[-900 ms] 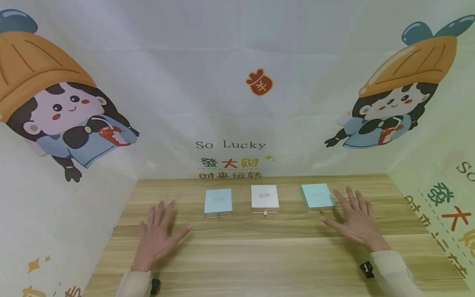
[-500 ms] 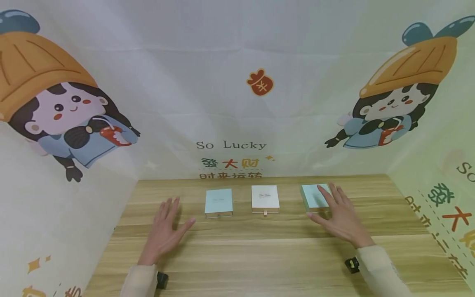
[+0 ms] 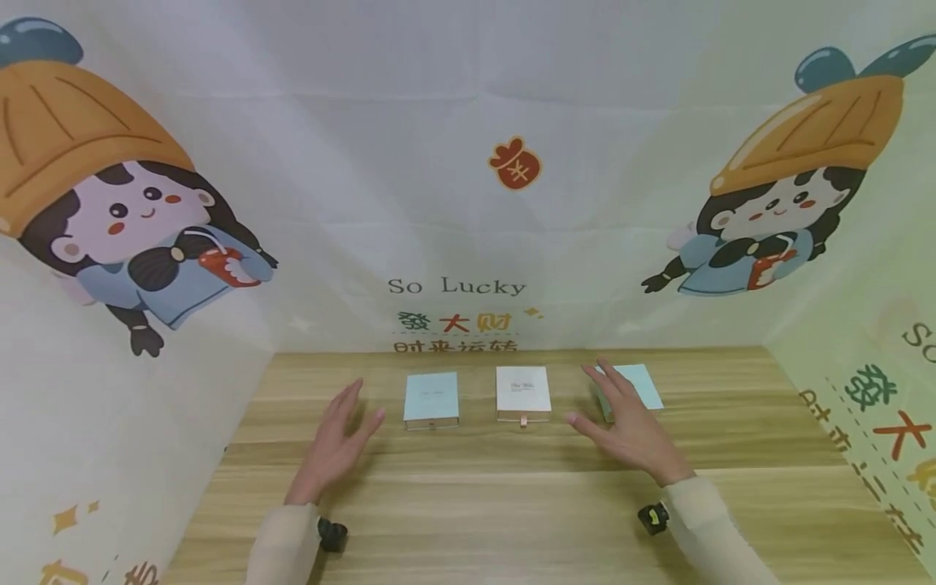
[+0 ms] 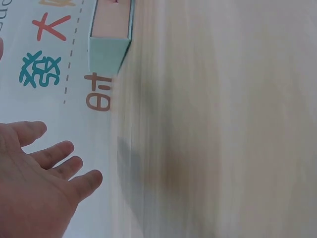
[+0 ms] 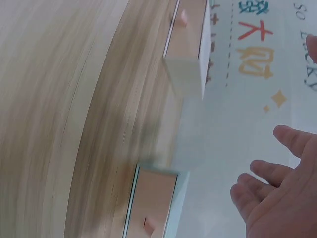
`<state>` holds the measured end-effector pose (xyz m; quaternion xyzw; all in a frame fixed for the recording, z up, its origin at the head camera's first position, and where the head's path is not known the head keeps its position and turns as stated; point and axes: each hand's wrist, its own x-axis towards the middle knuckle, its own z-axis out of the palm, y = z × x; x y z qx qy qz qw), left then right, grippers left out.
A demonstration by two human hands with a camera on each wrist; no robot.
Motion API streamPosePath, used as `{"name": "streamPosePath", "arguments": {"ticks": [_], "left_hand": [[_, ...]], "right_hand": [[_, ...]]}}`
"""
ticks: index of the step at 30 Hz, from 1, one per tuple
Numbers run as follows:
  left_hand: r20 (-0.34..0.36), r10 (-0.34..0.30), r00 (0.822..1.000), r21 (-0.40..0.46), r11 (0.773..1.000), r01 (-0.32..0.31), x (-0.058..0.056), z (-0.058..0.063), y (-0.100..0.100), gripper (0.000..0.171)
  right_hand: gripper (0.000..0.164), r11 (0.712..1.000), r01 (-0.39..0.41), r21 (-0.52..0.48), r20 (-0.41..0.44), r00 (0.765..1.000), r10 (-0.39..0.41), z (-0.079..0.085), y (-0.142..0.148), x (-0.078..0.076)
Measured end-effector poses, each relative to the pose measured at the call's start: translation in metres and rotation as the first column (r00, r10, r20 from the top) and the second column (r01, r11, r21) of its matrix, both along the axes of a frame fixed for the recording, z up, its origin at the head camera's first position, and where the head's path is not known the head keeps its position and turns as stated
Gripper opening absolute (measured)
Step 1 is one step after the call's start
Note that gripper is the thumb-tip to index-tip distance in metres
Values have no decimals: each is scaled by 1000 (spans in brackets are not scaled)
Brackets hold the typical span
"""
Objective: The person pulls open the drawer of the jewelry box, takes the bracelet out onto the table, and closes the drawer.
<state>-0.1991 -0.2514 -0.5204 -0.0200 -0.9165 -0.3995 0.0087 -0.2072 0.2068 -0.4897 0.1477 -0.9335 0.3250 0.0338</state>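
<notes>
Three small drawer boxes stand in a row toward the back of the wooden table. On the left is a light blue box (image 3: 431, 398), in the middle a white box (image 3: 522, 390) with a small pull tab, and on the right another light blue box (image 3: 642, 386). My left hand (image 3: 336, 443), fingers spread and holding nothing, hovers left of the left box. My right hand (image 3: 629, 426) overlaps the right box in the head view, its fingers relaxed and nothing in them. In the right wrist view, the white box (image 5: 185, 69) and the right box (image 5: 151, 203) show their peach-coloured drawer fronts.
A white printed cloth backdrop (image 3: 468, 227) rises behind the table (image 3: 483, 520) and along both sides. Black wrist cameras sit under both sleeves, the left camera (image 3: 332, 535) and the right camera (image 3: 653, 517).
My right hand has moved left, from beside the right box to over its left part. My left hand has shifted slightly right, its fingers drawing closer together. The boxes have stayed in place.
</notes>
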Motion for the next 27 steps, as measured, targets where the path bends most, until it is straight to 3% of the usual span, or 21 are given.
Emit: {"name": "streamPosePath", "arguments": {"ticks": [9,15,18,22,27], "left_hand": [[77,12,997,170,985,-25,-13,-3,11,78],[112,30,993,249,967,-57,-23,-7,15,84],[132,28,991,295,953,-66,-31,-8,16,88],[147,25,989,362,929,-78,-42,-9,16,79],[149,9,989,423,903,-72,-53,-9,17,66]], "right_hand": [[81,990,-75,-123,-8,997,75,1,-36,5],[75,975,-92,-204,31,994,101,0,-61,3],[72,960,-85,-265,89,990,113,-3,-73,0],[66,935,-67,-349,148,981,126,-8,-90,-2],[54,898,-56,-437,155,978,137,-12,-111,-5]]}}
